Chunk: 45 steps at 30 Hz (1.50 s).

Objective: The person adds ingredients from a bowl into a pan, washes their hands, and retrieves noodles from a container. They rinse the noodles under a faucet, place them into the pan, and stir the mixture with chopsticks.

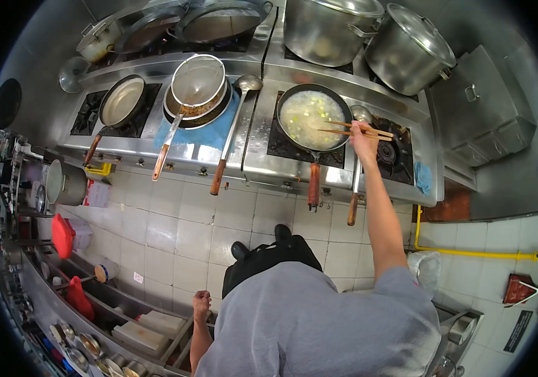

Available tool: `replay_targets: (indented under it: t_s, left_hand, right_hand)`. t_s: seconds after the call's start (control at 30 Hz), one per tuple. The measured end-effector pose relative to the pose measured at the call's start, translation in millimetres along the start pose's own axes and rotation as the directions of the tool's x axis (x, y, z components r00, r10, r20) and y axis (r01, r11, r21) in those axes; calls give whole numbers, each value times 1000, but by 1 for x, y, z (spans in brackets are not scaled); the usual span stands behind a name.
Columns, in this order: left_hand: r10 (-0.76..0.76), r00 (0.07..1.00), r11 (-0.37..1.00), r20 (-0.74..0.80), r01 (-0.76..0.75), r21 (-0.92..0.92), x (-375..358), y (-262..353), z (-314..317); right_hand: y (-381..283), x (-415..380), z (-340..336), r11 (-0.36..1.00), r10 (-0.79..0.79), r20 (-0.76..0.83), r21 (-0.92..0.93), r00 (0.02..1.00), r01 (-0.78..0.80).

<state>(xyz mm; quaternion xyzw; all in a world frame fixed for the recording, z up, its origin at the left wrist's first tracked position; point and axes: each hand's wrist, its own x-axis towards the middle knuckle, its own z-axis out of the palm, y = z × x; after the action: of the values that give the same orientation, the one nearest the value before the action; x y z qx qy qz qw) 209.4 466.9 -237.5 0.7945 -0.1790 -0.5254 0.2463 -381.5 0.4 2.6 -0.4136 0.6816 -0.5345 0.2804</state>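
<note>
My right hand (364,143) is closed around a pair of long wooden chopsticks (338,131), whose tips reach over the right side of a frying pan (314,148). Pale, bubbling liquid with green and yellowish pieces (306,116) fills this pan, which sits on a burner with its wrapped handle toward me. Under my right forearm lies a ladle (355,182) with a wooden grip. My left hand (201,305) hangs low by my side, fingers curled in, with nothing visible in it.
Left on the range are a frying pan (123,100), a mesh strainer (199,80) resting over a pan, and a long ladle (236,129). Large lidded pots (332,31) and woks (219,22) stand behind. A yellow pipe (470,252) runs low at right.
</note>
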Motion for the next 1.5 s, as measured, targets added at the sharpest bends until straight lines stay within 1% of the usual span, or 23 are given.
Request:
replay_targets:
  t_s: [0.1, 0.17, 0.27, 0.33, 0.37, 0.43, 0.5, 0.57, 0.63, 0.67, 0.73, 0.77, 0.83, 0.9, 0.93, 1.03, 1.17, 1.2, 1.23, 1.3, 1.4, 1.43, 1.5]
  left_hand:
    - [-2, 1000, 1000, 0, 2, -22, -6, 0, -4]
    - [-14, 1000, 998, 5, 14, -61, -2, -15, -8]
    - [-5, 1000, 992, 6, 6, -129, -8, -26, -12]
    - [45, 999, 986, 9, -43, -163, -12, -39, -15]
    - [15, 1000, 987, 7, -14, -159, -11, -49, -16]
    - [-47, 999, 987, 8, 47, -152, -16, -57, -13]
    - [-8, 1000, 992, -16, 6, -124, -28, -59, -6]
    - [30, 999, 999, -30, -31, -39, -45, -47, -2]
    - [-20, 999, 999, -27, 19, -29, -47, -38, 1]
    - [-45, 999, 999, -25, 45, -22, -47, -35, 1]
    - [17, 1000, 1000, -6, -17, -4, -41, -32, -2]
    - [49, 999, 999, 4, -49, 3, -35, -31, -5]
    - [58, 998, 994, 40, -54, -95, 1, -52, -16]
    - [47, 998, 991, 35, -42, -127, 10, -49, -17]
    - [30, 999, 994, 11, -29, -109, 11, -34, -17]
    - [15, 1000, 998, -27, -16, -61, 13, -8, -12]
    - [20, 1000, 1000, -7, -21, -24, 11, 9, -6]
    - [20, 1000, 1000, -5, -20, -19, 9, 11, -4]
    - [20, 1000, 1000, 6, -20, -2, 8, 11, -3]
    - [21, 999, 999, 26, -21, 30, 7, 10, -3]
    - [-26, 1000, 999, 13, 26, -23, 8, 3, -5]
    - [-38, 999, 999, 12, 38, -32, 8, -1, -6]
    - [-52, 999, 997, 10, 53, -51, 1, -5, -7]
  right_hand:
    - [33, 14, 38, 993, 12, -29, 115, 1000, -9]
    - [60, 27, 66, 957, 80, -62, 284, 995, -59]
    - [62, 32, 95, 860, 221, -122, 492, 968, -134]
    - [70, 41, 101, 726, 312, -87, 664, 946, -179]
    - [74, 47, 100, 646, 354, -61, 738, 933, -197]
    - [75, 52, 92, 495, 388, 9, 842, 922, -216]
    - [75, 60, 83, 320, 455, 69, 917, 888, -236]
    - [65, 67, 70, 311, 396, 67, 929, 916, -202]
    - [45, 71, 53, 273, 321, 76, 947, 944, -169]
    - [23, 67, 43, 281, 286, 63, 948, 956, -147]
    - [-5, 65, 25, 317, 182, 42, 943, 982, -100]
    - [-12, 64, 15, 382, 149, 32, 920, 988, -87]
    - [-23, 56, 2, 564, 98, 8, 823, 995, -62]
    - [-19, 44, -10, 901, -38, -4, 432, 999, 37]
    - [-16, 39, -15, 977, -104, 17, 187, 994, 99]
    - [-26, 17, -9, 994, -106, 11, -39, 994, 106]
    - [-1, 29, 21, 981, -190, -60, -58, 980, 186]
    - [35, 47, 31, 917, -355, -83, -223, 931, 329]
    - [34, 39, 41, 945, -293, -59, -173, 954, 279]
    - [37, 28, 59, 964, -122, 27, -235, 992, 125]
    - [44, 6, 66, 956, -234, 142, -144, 962, 254]
    - [39, -3, 57, 982, -134, 198, -105, 971, 156]
    - [-12, -30, 34, 998, 61, 321, -48, 945, -48]
